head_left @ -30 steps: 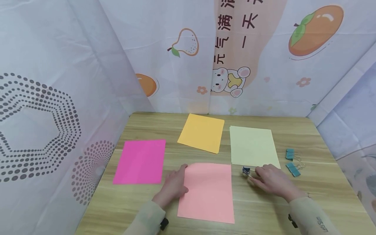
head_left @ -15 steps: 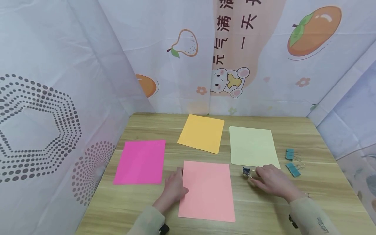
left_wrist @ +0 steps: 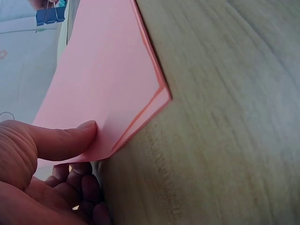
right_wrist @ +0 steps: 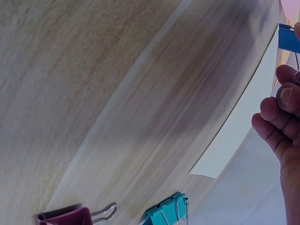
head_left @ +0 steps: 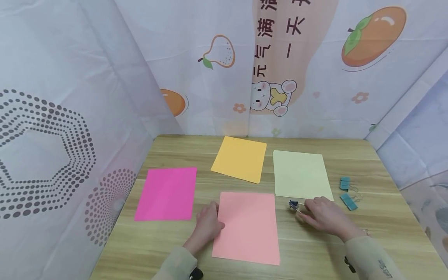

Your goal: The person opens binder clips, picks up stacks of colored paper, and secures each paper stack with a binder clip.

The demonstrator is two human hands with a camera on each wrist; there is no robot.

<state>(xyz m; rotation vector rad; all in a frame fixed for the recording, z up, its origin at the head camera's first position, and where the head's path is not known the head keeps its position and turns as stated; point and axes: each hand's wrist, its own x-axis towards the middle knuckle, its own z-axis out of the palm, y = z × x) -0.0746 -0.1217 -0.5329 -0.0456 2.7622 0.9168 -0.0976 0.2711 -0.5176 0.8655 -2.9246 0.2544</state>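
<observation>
A stack of pink paper sheets (head_left: 247, 229) lies at the near middle of the table, its edges slightly out of line in the left wrist view. My left hand (head_left: 207, 225) pinches its left edge, with the thumb (left_wrist: 70, 143) on top and the other fingers curled at and below the edge. To the right of the stack, my right hand (head_left: 323, 216) holds a dark blue binder clip (head_left: 293, 204) by its wire handles. The clip is apart from the pink sheets, its body towards them. Part of the right hand is cut off in the right wrist view.
Pale green sheets (head_left: 302, 175) lie beyond the right hand. An orange sheet (head_left: 240, 159) is at the back, a magenta one (head_left: 166, 193) at the left. Two teal binder clips (head_left: 344, 184) lie at the right; the right wrist view shows a maroon clip (right_wrist: 65, 217).
The raised far left corner of the pink paper has come down flat. My left hand's fingers have drawn back a little along its left edge. My right hand and its clip stay put.
</observation>
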